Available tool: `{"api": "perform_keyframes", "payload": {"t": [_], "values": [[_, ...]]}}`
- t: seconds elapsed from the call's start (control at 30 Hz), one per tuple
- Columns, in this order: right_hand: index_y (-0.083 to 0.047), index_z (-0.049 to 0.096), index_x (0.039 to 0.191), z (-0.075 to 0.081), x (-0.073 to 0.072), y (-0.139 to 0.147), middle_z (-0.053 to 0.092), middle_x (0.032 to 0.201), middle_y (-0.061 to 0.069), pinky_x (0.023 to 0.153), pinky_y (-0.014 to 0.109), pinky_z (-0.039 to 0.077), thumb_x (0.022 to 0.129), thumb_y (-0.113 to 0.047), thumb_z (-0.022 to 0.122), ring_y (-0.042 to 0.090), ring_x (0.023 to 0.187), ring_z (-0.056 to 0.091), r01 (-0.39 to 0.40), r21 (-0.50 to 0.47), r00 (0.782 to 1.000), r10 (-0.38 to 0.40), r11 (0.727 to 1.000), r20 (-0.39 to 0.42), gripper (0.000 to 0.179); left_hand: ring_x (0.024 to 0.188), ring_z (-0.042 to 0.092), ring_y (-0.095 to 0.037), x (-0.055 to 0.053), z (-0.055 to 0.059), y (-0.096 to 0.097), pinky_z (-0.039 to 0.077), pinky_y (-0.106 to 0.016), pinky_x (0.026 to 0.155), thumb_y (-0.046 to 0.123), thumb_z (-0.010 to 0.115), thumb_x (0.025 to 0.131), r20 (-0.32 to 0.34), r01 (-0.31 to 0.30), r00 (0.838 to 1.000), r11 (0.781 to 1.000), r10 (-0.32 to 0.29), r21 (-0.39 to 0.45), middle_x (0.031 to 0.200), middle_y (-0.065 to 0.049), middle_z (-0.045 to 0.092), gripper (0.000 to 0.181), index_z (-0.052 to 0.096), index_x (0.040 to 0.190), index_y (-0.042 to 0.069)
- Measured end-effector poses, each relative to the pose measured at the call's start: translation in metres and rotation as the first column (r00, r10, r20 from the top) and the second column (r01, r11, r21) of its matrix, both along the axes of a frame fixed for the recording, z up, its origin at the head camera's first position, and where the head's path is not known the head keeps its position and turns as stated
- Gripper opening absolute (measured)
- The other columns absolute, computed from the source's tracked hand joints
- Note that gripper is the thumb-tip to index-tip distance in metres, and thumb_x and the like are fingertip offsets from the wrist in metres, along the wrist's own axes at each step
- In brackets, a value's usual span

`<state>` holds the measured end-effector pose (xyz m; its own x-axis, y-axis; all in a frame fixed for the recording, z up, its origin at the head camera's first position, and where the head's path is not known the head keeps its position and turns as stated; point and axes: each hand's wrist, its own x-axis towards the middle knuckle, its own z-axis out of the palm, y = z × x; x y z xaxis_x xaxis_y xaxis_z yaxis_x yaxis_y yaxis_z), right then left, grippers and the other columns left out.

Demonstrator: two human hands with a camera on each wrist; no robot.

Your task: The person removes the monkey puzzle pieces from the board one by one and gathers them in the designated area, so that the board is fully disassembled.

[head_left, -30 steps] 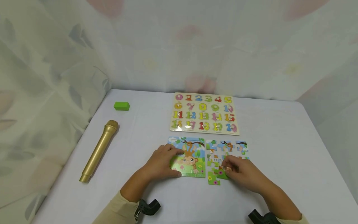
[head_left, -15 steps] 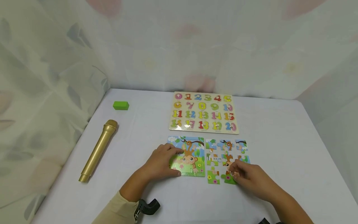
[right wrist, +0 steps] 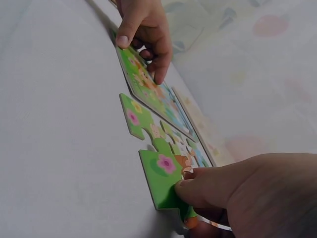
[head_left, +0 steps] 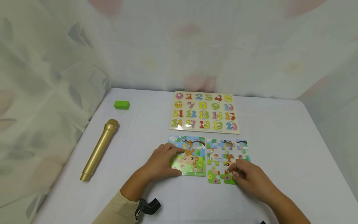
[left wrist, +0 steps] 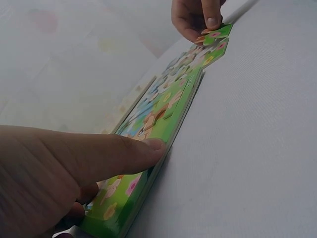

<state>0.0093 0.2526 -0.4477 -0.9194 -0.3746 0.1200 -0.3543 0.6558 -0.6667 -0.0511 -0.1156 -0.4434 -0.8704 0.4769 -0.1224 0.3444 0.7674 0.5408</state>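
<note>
A square monkey jigsaw board [head_left: 197,171] lies on the table, its picture fully laid out. My left hand [head_left: 161,161] rests over its left side, thumb [left wrist: 148,148] at the front edge and fingers spread onto the picture. To the right, loose jigsaw pieces [head_left: 214,178] lie in spaced rows. My right hand [head_left: 253,180] pinches a green jigsaw piece [right wrist: 161,181] with a pink flower between thumb and fingers, at the front row's middle. That piece appears slightly tilted in the right wrist view, beside a green corner piece [right wrist: 132,116]. The hand hides some pieces behind it.
Behind the jigsaw lies a wooden number board [head_left: 204,112] filled with coloured numerals. A gold microphone [head_left: 99,151] lies at the left, with a green block [head_left: 121,105] beyond it. Floral curtains [head_left: 195,46] hang along the back and sides of the white table [head_left: 279,133].
My right hand has shifted right with the green piece, moving it off the corner piece to a spot beside it. My left hand has stayed on the board.
</note>
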Motion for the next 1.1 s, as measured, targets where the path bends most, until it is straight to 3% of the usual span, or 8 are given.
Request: {"api": "perform_keyframes", "payload": {"t": [0.27,0.6,1.1], "values": [[-0.028,0.078,0.107,-0.006,0.002,0.001,0.062,0.091,-0.016,0.065,0.022,0.046,0.084,0.002,0.086,-0.001,0.077,0.050,0.066,0.013,0.995,-0.065,0.998,-0.072,0.038,0.113,0.050,-0.024,-0.002,0.001,0.000,0.042,-0.047,0.095,0.035,0.098,0.075,-0.012,0.002,1.000,1.000,-0.002,0.003,0.123,0.000,0.058,0.076,0.067,0.143,0.022],[-0.029,0.079,0.103,-0.011,0.004,0.000,0.060,0.093,-0.022,0.066,0.022,0.045,0.080,0.005,0.088,-0.001,0.077,0.051,0.072,0.031,0.990,-0.067,0.997,-0.121,0.042,0.112,0.049,-0.023,0.001,-0.001,-0.002,0.042,-0.045,0.093,0.035,0.097,0.075,-0.012,0.005,1.000,1.000,-0.004,0.010,0.123,0.001,0.057,0.076,0.066,0.144,0.022],[-0.028,0.080,0.106,-0.011,0.005,0.002,0.067,0.101,-0.020,0.069,0.022,0.049,0.084,0.006,0.085,-0.002,0.081,0.053,0.051,0.044,0.995,-0.047,0.998,-0.082,0.041,0.110,0.048,-0.022,0.005,0.000,0.003,0.042,-0.043,0.091,0.034,0.095,0.077,-0.031,-0.016,0.999,0.999,0.015,-0.029,0.123,0.000,0.057,0.076,0.066,0.146,0.022]]}}
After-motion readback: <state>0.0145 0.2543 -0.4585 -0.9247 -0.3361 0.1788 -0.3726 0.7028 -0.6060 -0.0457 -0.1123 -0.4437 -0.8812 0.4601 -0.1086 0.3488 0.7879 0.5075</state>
